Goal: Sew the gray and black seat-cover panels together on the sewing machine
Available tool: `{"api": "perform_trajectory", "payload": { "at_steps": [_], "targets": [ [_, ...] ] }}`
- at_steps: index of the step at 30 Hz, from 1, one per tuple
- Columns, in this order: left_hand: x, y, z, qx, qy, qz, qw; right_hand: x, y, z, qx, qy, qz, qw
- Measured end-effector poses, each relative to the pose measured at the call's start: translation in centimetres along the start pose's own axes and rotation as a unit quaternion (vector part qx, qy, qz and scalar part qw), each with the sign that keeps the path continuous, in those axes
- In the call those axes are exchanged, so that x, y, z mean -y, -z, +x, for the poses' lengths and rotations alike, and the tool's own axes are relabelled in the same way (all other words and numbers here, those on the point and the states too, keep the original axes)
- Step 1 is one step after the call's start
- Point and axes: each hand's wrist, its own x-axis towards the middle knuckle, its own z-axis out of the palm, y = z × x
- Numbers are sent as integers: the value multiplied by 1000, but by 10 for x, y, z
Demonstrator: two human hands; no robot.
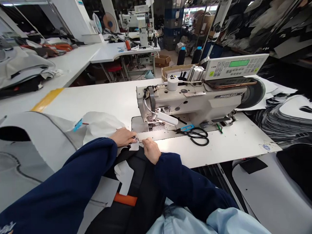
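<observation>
My left hand (122, 136) is closed on the edge of a sewn fabric piece at the table's front, by a small white tab (134, 145). Close to its right, my right hand (151, 150) has its fingers curled and pressed together; what they pinch is too small to make out. Black fabric (143, 175) with white backing patches (124, 177) and an orange strip (125, 199) hangs from there over my lap. Just beyond both hands stands a sewing machine (195, 100), its needle area behind a white lamp (167, 118).
Black scissors (198, 136) and blue thread snips (187, 127) lie right of my hands. A white-backed cover (53, 139) spreads over the left side. Stacked cut pieces (287, 113) stand at the right. Two black thread cones (181, 57) rise behind the machine.
</observation>
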Motion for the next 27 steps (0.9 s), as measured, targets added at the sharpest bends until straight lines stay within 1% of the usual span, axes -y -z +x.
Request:
{"api": "perform_trajectory", "payload": {
  "at_steps": [3, 5, 7, 9, 12, 15, 19, 22, 25, 27],
  "targets": [
    [-11, -1, 11, 3, -13, 32, 999, -13, 18, 1, -24, -34, -2, 999],
    [-14, -4, 16, -6, -13, 32, 999, -15, 31, 1, -37, -52, -1, 998],
    [-14, -6, 17, -11, -10, 22, 1000, -6, 41, -1, -27, -53, -7, 998],
    [-13, -8, 17, -12, -11, 8, 1000, 11, 44, -1, 17, -48, -35, 998],
    [-10, -9, 17, -6, -12, -19, 1000, 39, 38, 0, 104, -52, -102, 988],
    [-6, -8, 18, 11, -7, -73, 997, 50, 28, 1, 148, -38, -149, 977],
    [-1, -9, 22, 28, -7, -136, 990, 41, 20, 1, 161, 20, -170, 972],
    [2, -14, 24, 19, -10, -159, 987, 33, 18, 0, 162, 53, -185, 968],
    [3, -20, 25, -7, -17, -164, 986, 31, 18, -3, 164, 65, -195, 965],
    [3, -23, 24, -22, -21, -166, 986, 32, 18, -5, 158, 55, -194, 967]
  ]
}}
